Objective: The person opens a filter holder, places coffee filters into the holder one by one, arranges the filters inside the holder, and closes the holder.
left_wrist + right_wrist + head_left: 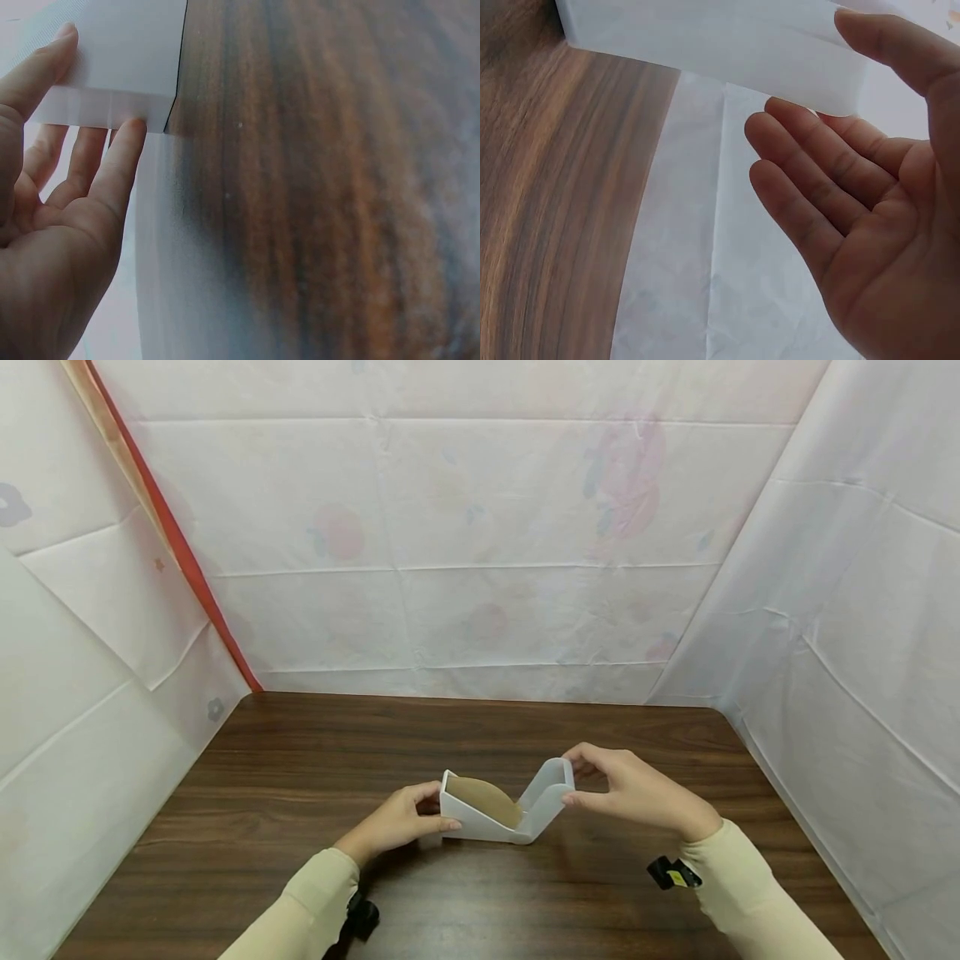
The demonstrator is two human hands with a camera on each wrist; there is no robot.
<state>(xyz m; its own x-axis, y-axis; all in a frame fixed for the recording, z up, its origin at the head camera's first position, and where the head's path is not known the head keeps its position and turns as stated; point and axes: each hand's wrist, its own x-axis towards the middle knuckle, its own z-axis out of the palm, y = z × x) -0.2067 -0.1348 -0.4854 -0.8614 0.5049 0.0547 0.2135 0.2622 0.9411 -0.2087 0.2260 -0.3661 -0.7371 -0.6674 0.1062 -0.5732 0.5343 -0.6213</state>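
Observation:
In the head view a white box (476, 827) with a hinged lid (545, 806) stands on the table, its lid swung out to the right. Inside the box shows a tan-brown, round-topped thing (482, 795); its kind is unclear. My left hand (397, 825) grips the box's left end, the thumb on the front wall and the fingertips against the end face, as the left wrist view shows. At the other side, my right hand (637, 787) holds the free end of the lid between thumb and fingers. The lower fingers (791, 202) stay off it in the right wrist view.
The box stands on a dark wood-grain table (300, 760). White printed sheeting (480, 527) hangs behind the table and along both sides. A red strip (180, 543) runs down the back left corner. Small black devices (363, 917) sit at both wrists.

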